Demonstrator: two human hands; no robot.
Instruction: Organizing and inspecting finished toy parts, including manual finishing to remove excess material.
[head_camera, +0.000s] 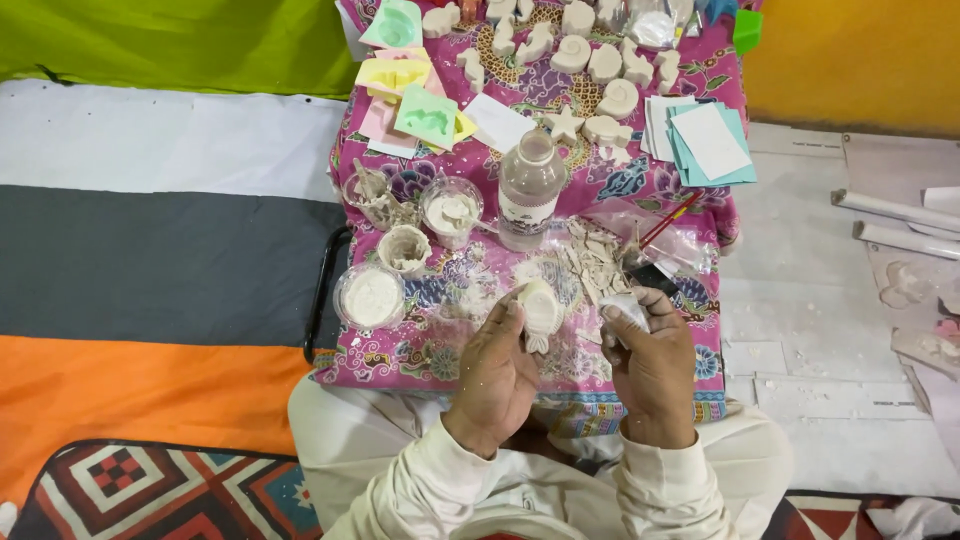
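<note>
Head view: left hand (497, 365) grips a pale fish-shaped cast (540, 312) near the table's (400, 365) front edge, right hand (650, 360) closes on a small white scrap (625, 310); many finished casts (600, 65) lie far, this one looks unfinished

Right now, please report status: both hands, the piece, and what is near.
Left hand shut on white fish-shaped cast. Right hand shut on small white scrap. Broken white shards just beyond; plastic bottle and powder cups behind.
</note>
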